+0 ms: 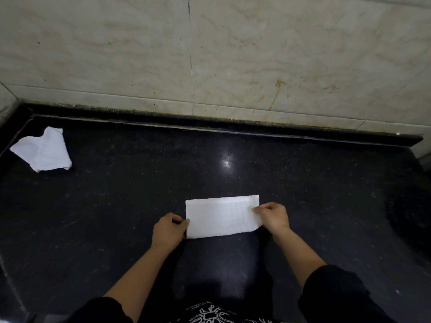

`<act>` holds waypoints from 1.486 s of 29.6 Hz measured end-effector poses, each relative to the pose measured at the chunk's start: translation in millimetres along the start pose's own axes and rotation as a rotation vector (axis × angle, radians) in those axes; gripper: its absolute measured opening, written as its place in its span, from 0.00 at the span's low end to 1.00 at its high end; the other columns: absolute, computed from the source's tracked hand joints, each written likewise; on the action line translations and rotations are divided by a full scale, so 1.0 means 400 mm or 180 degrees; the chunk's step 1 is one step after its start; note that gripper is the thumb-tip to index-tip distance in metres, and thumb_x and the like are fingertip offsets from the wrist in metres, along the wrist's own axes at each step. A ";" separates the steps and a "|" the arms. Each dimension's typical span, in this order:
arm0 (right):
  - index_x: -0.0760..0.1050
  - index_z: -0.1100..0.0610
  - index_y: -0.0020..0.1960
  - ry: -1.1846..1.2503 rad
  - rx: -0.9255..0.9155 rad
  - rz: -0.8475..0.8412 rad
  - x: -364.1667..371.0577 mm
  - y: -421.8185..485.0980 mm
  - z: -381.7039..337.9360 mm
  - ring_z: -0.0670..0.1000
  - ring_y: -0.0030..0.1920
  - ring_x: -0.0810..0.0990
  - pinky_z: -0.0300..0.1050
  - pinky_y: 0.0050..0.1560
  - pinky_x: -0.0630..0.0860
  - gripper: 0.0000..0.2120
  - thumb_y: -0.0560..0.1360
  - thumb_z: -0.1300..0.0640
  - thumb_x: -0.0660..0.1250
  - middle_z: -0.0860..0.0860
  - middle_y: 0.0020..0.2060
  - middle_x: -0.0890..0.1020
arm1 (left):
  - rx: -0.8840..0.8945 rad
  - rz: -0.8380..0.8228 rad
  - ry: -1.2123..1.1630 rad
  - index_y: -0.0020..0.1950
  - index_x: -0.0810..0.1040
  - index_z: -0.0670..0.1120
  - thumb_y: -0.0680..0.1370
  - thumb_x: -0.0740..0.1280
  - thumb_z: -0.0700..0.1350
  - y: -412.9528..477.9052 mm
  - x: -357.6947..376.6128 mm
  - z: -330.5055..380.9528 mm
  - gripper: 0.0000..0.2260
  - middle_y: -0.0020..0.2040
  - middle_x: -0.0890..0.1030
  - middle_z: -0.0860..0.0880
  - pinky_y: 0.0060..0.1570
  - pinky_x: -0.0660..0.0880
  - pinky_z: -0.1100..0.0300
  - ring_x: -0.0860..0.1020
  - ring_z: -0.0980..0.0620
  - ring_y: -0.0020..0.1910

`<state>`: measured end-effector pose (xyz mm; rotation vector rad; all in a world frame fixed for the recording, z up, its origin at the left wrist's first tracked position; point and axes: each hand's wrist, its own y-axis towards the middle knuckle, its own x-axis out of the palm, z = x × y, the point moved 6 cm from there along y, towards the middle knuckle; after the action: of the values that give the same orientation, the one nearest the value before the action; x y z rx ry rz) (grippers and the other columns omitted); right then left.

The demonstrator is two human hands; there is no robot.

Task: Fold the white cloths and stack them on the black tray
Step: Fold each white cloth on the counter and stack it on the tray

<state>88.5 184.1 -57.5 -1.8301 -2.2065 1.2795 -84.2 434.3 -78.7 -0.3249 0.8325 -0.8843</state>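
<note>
A white cloth (221, 216), folded into a flat rectangle, lies on the black stone counter (140, 194) in front of me. My left hand (168, 230) pinches its left edge near the lower corner. My right hand (272, 217) pinches its right edge, fingers curled over the cloth. A second white cloth (43, 150) lies crumpled at the far left of the counter, apart from both hands. A dark round shape at the right edge may be the black tray (410, 220); it is hard to tell against the dark counter.
A cream marble wall (210, 54) rises behind the counter, with a raised black lip (233, 123) along its base. A light reflection shines on the counter behind the folded cloth.
</note>
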 end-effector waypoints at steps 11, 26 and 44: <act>0.73 0.53 0.35 -0.0644 -0.0828 -0.0645 0.202 -0.118 -0.125 0.50 0.34 0.79 0.43 0.39 0.79 0.10 0.70 0.63 0.71 0.51 0.34 0.80 | -0.0198 -0.0135 -0.0821 0.44 0.83 0.40 0.71 0.76 0.41 0.010 -0.008 -0.034 0.06 0.38 0.85 0.43 0.33 0.79 0.66 0.82 0.53 0.32; 0.74 0.53 0.37 -0.1221 -0.0873 -0.1096 0.386 -0.151 -0.095 0.49 0.41 0.78 0.38 0.43 0.76 0.08 0.72 0.62 0.68 0.48 0.37 0.79 | -0.0152 -0.0110 -0.1040 0.39 0.83 0.41 0.70 0.77 0.40 0.018 -0.009 -0.052 0.05 0.36 0.85 0.42 0.36 0.80 0.63 0.84 0.51 0.34; 0.77 0.58 0.48 -0.0519 -0.0206 -0.0235 0.194 -0.059 -0.023 0.51 0.44 0.79 0.42 0.43 0.75 0.05 0.73 0.59 0.68 0.52 0.43 0.82 | -0.0126 -0.0201 -0.0763 0.38 0.84 0.44 0.68 0.77 0.53 0.011 -0.015 -0.029 0.13 0.34 0.85 0.48 0.41 0.81 0.60 0.84 0.53 0.34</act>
<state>48.7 253.3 -74.7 -1.7032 -2.3995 1.4063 -92.5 442.6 -85.7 -0.4840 0.6210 -0.8690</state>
